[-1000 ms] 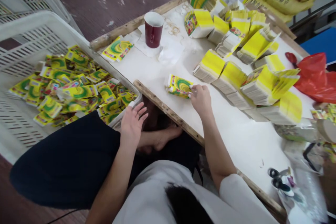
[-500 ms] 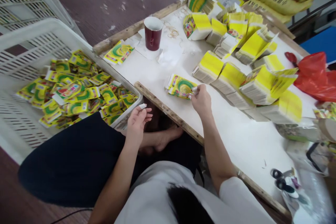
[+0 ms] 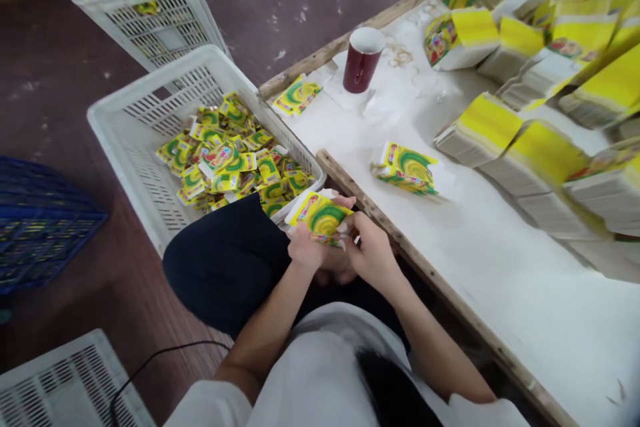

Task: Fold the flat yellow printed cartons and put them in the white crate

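Note:
Above my lap, a yellow and green printed small box (image 3: 323, 217) is held between both hands. My left hand (image 3: 307, 247) is closed round its near side, with fingers partly hidden behind it. My right hand (image 3: 367, 247) pinches the box's right end with thumb and fingertips. On the white table in front lies a stack of the same flat printed boxes (image 3: 407, 170). To the left, a white plastic crate (image 3: 143, 97) holds many filled yellow and green packs (image 3: 225, 160).
A dark red cup (image 3: 361, 63) stands near the table's far left edge, beside another few flat boxes (image 3: 297, 95). Bundles of yellow cartons (image 3: 487, 127) fill the table's right. The wooden table rim (image 3: 380, 217) borders my lap. A blue crate (image 3: 45, 220) sits at far left.
My right hand has come back from the stack on the table with a box. My left hand has closed on it too. The view has swung to the left.

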`<state>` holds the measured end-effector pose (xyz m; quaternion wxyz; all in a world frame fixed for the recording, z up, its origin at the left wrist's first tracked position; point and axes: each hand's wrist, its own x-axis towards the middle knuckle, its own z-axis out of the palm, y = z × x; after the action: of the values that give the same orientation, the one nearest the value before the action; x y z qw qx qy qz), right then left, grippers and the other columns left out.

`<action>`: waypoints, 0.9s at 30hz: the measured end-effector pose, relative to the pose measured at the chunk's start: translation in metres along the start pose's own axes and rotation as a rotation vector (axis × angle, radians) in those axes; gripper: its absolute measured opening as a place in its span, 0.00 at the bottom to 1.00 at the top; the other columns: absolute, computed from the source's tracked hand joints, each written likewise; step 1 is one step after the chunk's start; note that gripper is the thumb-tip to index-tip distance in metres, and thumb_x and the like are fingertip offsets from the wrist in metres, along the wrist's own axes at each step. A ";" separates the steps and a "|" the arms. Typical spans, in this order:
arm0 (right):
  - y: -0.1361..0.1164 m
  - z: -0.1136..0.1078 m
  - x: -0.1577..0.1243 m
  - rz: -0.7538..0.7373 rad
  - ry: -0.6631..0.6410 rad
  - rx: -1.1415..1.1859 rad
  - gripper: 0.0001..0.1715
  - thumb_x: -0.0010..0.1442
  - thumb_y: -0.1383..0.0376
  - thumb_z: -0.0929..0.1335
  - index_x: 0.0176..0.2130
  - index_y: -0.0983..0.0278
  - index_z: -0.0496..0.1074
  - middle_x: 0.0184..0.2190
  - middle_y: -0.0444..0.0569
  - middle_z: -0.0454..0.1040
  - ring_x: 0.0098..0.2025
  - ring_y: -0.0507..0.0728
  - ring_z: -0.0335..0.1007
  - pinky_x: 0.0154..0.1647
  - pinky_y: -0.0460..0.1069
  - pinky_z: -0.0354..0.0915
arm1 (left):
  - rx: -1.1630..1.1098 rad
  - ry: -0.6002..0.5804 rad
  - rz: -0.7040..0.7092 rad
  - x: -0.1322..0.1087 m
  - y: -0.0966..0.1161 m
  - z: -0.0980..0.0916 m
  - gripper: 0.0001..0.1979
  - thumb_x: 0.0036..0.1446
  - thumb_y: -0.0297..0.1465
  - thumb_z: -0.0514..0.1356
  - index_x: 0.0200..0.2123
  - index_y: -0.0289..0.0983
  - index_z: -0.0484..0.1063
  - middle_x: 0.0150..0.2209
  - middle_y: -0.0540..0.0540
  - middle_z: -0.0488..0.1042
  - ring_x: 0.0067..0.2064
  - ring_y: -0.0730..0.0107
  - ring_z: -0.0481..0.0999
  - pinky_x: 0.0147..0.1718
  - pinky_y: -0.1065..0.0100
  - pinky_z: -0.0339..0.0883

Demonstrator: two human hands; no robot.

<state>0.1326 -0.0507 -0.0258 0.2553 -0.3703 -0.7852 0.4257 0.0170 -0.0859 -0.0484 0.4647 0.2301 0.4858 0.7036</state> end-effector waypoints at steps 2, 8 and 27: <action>0.000 0.014 -0.003 0.047 -0.006 0.124 0.07 0.57 0.69 0.67 0.34 0.59 0.62 0.29 0.42 0.67 0.30 0.53 0.65 0.32 0.47 0.63 | -0.175 0.073 0.053 0.002 0.009 0.002 0.35 0.48 0.67 0.52 0.38 0.41 0.71 0.33 0.43 0.72 0.40 0.53 0.77 0.42 0.51 0.75; -0.003 0.027 -0.009 0.211 -0.066 0.415 0.14 0.57 0.64 0.71 0.40 0.60 0.63 0.33 0.42 0.69 0.34 0.53 0.67 0.35 0.47 0.65 | -0.455 0.243 0.046 0.012 0.014 0.002 0.26 0.51 0.57 0.61 0.29 0.39 0.66 0.24 0.53 0.60 0.24 0.74 0.62 0.34 0.64 0.72; 0.004 -0.022 -0.002 -0.019 0.077 0.127 0.07 0.61 0.70 0.68 0.36 0.60 0.75 0.30 0.44 0.73 0.32 0.54 0.69 0.34 0.48 0.65 | -0.213 0.162 -0.024 0.006 -0.002 -0.006 0.18 0.46 0.46 0.73 0.32 0.38 0.79 0.30 0.50 0.80 0.32 0.70 0.79 0.35 0.70 0.74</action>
<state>0.1514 -0.0402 -0.0184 0.3123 -0.3621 -0.7497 0.4574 0.0102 -0.0832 -0.0536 0.4543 0.1162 0.4470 0.7618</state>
